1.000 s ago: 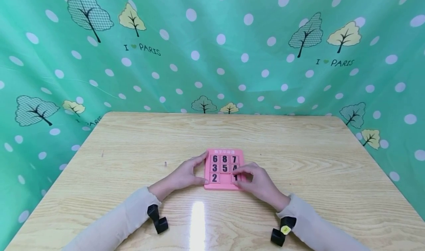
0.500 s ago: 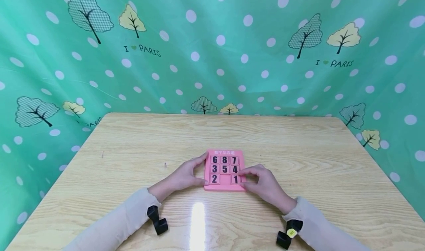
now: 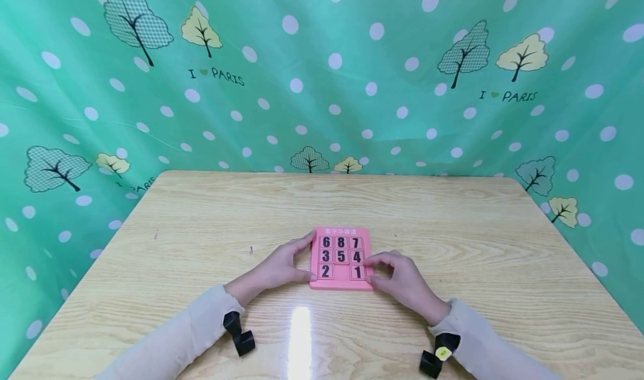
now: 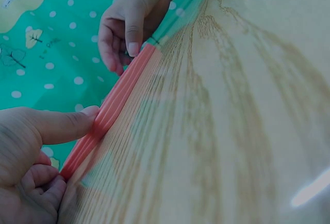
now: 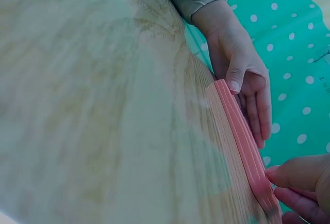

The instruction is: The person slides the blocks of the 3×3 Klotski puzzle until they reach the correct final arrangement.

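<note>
A pink number sliding puzzle lies flat on the table. Its tiles read 6 8 7 in the top row, 3 5 4 in the middle, then 2, a gap and 1 at the bottom. My left hand holds the puzzle's left edge, thumb at the near corner and fingers toward the far one. At the right edge, my right hand holds the board with thumb and bent forefinger, beside the 4 and 1 tiles. Both wrist views show the board's pink side low, with a thumb on it; the tiles are hidden there.
The pale wood-grain table reaches back to a green dotted curtain with printed trees. A bright light reflection crosses the near table. Black wrist-worn devices sit on both sleeves.
My right hand has drawn back rightward from over the 4 and 1 tiles to the board's right edge, uncovering both. The left hand and tile order stay the same.
</note>
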A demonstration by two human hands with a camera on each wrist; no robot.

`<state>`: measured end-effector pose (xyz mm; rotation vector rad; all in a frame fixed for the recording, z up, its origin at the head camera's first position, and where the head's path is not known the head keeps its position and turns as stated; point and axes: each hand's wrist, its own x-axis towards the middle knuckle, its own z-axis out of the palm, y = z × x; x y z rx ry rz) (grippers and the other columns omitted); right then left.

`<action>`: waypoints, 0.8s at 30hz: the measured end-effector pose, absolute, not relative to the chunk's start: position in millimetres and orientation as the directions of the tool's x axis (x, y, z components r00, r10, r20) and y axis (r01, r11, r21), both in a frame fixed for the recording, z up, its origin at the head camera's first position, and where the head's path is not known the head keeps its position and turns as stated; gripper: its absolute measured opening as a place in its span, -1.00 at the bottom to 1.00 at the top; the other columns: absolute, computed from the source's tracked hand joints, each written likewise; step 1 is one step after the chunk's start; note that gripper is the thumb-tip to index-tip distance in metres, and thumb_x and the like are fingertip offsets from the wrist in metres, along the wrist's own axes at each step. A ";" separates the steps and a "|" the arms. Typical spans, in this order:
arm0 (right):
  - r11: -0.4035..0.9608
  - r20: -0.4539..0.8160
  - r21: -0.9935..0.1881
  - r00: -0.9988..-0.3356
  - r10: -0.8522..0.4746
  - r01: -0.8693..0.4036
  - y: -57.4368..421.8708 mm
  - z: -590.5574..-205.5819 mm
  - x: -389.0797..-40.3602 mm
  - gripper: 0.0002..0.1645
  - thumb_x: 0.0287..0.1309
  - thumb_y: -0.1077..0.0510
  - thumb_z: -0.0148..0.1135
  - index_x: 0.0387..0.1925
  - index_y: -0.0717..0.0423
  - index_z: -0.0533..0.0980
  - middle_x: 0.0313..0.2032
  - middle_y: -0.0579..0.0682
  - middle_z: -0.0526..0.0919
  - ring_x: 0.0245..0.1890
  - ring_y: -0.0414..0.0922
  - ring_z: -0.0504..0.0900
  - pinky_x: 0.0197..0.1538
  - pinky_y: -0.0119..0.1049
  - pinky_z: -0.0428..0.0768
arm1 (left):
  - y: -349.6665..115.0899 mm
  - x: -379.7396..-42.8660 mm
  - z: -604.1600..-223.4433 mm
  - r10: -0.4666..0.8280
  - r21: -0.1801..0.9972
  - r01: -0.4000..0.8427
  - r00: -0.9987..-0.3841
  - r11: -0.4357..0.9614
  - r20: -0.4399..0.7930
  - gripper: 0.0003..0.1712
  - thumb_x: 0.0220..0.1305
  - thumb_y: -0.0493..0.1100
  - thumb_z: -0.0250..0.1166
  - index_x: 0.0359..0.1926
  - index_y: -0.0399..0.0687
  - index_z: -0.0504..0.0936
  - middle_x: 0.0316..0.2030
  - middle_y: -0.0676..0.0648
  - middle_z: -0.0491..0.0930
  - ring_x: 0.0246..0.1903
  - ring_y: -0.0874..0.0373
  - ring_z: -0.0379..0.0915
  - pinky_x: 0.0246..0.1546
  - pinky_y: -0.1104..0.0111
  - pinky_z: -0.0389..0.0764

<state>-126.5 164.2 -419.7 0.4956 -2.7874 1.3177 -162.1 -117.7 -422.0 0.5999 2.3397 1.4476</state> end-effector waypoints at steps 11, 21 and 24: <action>0.580 0.143 -0.764 -0.951 -0.274 -0.282 162.7 -420.4 -126.2 -0.66 -0.14 0.31 0.42 -0.22 0.01 0.66 -0.23 -0.17 0.66 -0.20 -0.18 0.54 -0.10 -0.33 0.55 | -112.7 -152.0 -400.2 0.497 0.897 0.165 -0.865 0.411 -0.068 0.06 -0.05 -0.38 0.40 0.43 -0.26 0.00 0.42 -0.23 -0.01 0.42 -0.10 -0.16 0.40 0.03 -0.12; 0.570 0.153 -0.768 -0.948 -0.279 -0.292 161.2 -420.1 -125.6 -0.66 -0.14 0.32 0.42 -0.22 0.04 0.66 -0.23 -0.16 0.67 -0.16 -0.16 0.57 -0.06 -0.30 0.57 | -112.4 -146.6 -387.3 0.505 0.902 0.163 -0.860 0.400 -0.068 0.04 -0.03 -0.38 0.38 0.42 -0.28 0.01 0.42 -0.24 0.00 0.42 -0.10 -0.15 0.40 0.04 -0.10; 0.569 0.149 -0.770 -0.948 -0.280 -0.289 160.3 -420.0 -125.3 -0.66 -0.13 0.32 0.42 -0.22 0.04 0.66 -0.22 -0.15 0.67 -0.15 -0.16 0.57 -0.05 -0.29 0.58 | -114.2 -151.8 -398.5 0.508 0.901 0.170 -0.859 0.400 -0.064 0.06 -0.03 -0.35 0.40 0.43 -0.23 0.00 0.43 -0.20 0.00 0.42 -0.07 -0.15 0.40 0.05 -0.10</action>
